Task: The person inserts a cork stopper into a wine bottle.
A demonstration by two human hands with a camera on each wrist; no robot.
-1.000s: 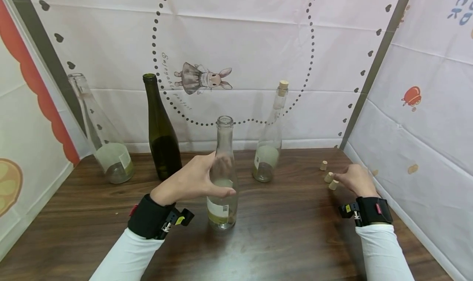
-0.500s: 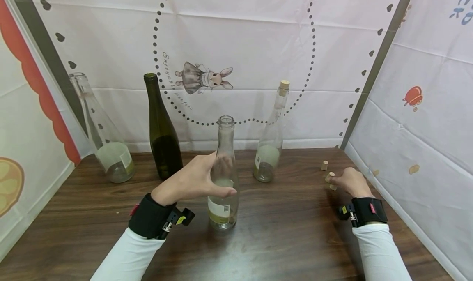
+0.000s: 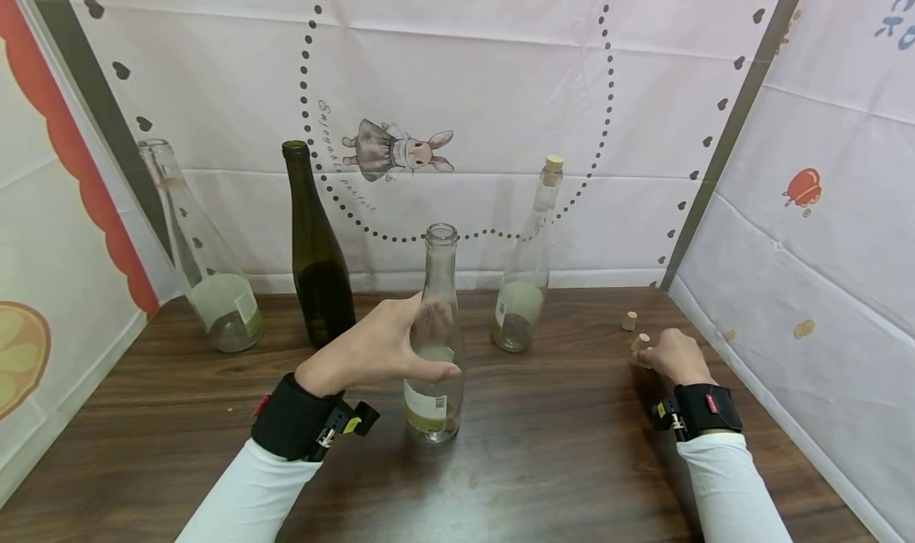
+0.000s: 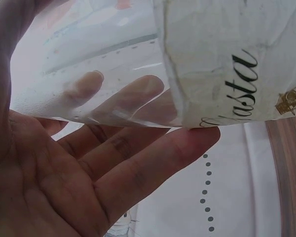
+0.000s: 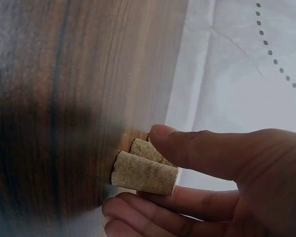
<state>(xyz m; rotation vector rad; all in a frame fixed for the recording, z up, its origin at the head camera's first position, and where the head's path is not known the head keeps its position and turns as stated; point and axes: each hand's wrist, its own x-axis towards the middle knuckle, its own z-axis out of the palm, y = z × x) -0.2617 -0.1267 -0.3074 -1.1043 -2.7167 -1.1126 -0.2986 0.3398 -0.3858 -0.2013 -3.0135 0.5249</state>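
My left hand point(image 3: 379, 348) grips a clear, uncorked glass bottle point(image 3: 438, 321) that stands upright mid-table. In the left wrist view its fingers point(image 4: 138, 163) curl round the glass beside the paper label point(image 4: 227, 59). My right hand point(image 3: 654, 356) is at the right of the table. In the right wrist view its thumb point(image 5: 197, 148) and fingers pinch a small cork point(image 5: 144, 173), with a second cork point(image 5: 145, 148) lying just behind. Two loose corks point(image 3: 640, 342) point(image 3: 629, 321) show on the wood beyond the hand in the head view.
Along the back of the dark wooden table point(image 3: 543, 464) stand a clear bottle point(image 3: 207, 273) at the left, a dark green bottle point(image 3: 318, 273), and a clear bottle point(image 3: 525, 273) stopped with a cork point(image 3: 553, 163). Fabric walls close in the back and both sides.
My right hand's fingers have closed over the nearest cork, which they now hide in the head view. The left hand and its bottle have stayed put.
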